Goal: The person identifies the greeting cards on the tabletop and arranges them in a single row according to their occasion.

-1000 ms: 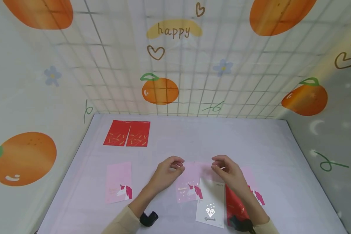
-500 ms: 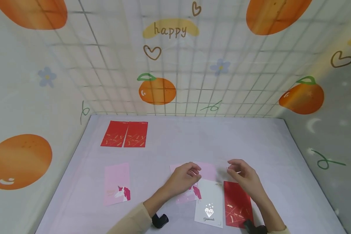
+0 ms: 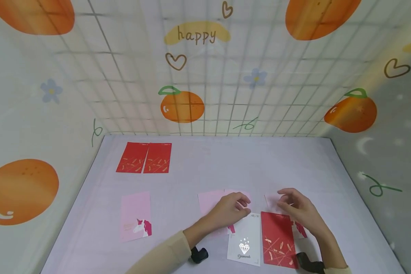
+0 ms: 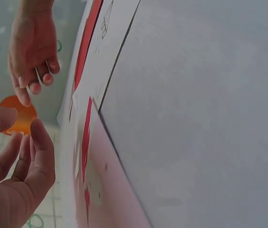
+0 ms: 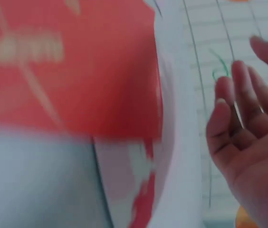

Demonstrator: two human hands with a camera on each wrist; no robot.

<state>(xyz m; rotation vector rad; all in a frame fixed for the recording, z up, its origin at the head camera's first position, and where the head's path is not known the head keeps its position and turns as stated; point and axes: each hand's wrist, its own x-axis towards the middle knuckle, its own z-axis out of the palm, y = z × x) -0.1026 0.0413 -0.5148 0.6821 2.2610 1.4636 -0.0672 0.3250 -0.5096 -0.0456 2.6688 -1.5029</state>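
My left hand hovers over a pink unicorn card and the top of a white diamond card. Its fingers are loosely bent, with a gap between thumb and forefinger and nothing held, as the left wrist view shows. Over another pink unicorn card hangs my right hand, fingers apart and relaxed in the right wrist view. A red card with gold feather marks lies between the white card and my right forearm, partly over that pink card. Behind my left hand, a further pink sheet is mostly covered.
Two red cards lie side by side at the table's back left. A single pink unicorn card lies at the left. A printed cloth with oranges hangs behind the white table. Black wrist mounts sit below both hands.
Both hands have moved right. The left now covers much of the middle pink card, and the right has drawn away from the red card, uncovering it. The cards appear to stay put.
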